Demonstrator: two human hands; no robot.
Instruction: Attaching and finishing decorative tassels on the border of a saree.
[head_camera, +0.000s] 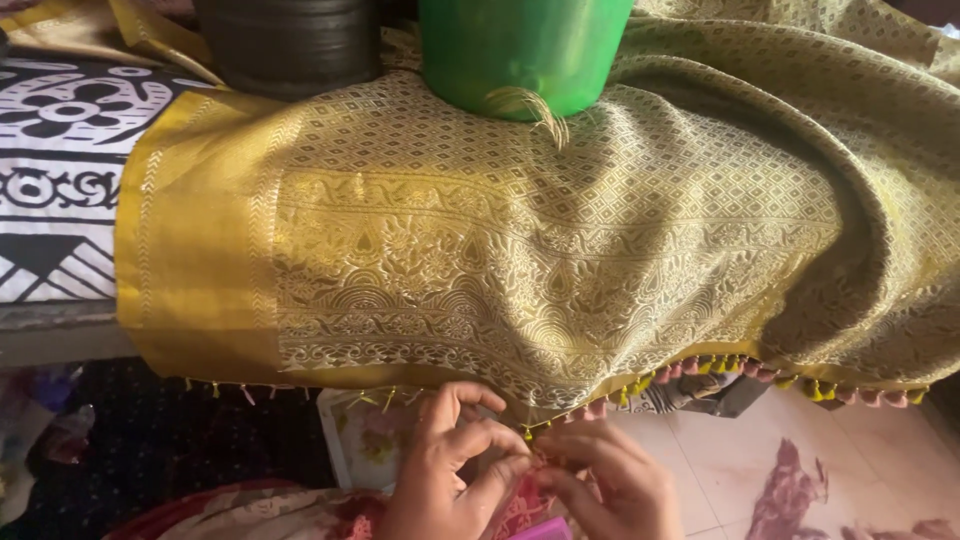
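A gold and yellow woven cloth (520, 250) with a patterned border hangs over the edge of a bed. Small pink and yellow tassels (760, 372) run along its lower hem. My left hand (452, 470) and my right hand (610, 480) meet at the hem near the bottom middle. Their fingertips pinch the fringe threads (530, 440) where the finished tassels end. Loose yellow threads (385, 398) hang from the hem to the left of my hands.
A green plastic tub (520, 50) and a dark round container (290, 40) stand on the cloth at the back. A black and white printed sheet (55, 170) covers the bed at left. A tiled floor (760, 460) lies below right, and a pink object (545, 528) sits by my hands.
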